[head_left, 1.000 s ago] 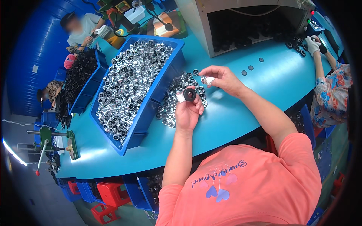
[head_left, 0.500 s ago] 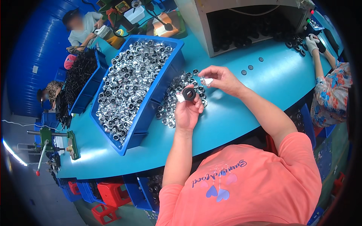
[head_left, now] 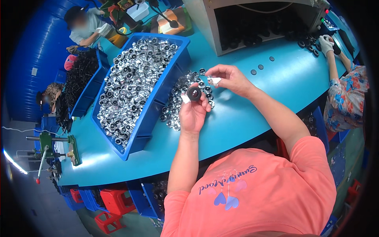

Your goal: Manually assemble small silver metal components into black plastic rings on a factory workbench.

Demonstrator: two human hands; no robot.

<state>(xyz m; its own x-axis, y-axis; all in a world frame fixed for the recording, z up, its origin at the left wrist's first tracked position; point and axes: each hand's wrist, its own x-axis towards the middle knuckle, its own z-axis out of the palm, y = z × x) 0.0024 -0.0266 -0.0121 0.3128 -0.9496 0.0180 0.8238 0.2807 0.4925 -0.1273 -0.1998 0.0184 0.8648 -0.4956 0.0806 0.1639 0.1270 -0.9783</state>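
Note:
My left hand point(head_left: 192, 116) is closed around a black round wheel-like part point(head_left: 194, 93), its face turned up. White wrapping covers one of its fingertips. Just to the right, my right hand point(head_left: 233, 81) pinches a small shiny metal part point(head_left: 210, 80) between thumb and fingers, also with white wrapping at the thumb. The two hands are apart, a little above the table. Beneath and beside them lies a loose heap of chrome-and-black round parts point(head_left: 172, 114), partly hidden by my left hand.
A blue bin point(head_left: 148, 136) full of similar chrome parts stands left of my hands. Another bin of black parts point(head_left: 81, 75) lies farther left. Several black discs point(head_left: 260, 67) rest on the turquoise table point(head_left: 252, 106). A co-worker's gloved hands point(head_left: 327, 44) work at right.
The black wheel-like part has tilted slightly in my left hand. Both hands keep their holds and stay close together. The whole view has shifted a little.

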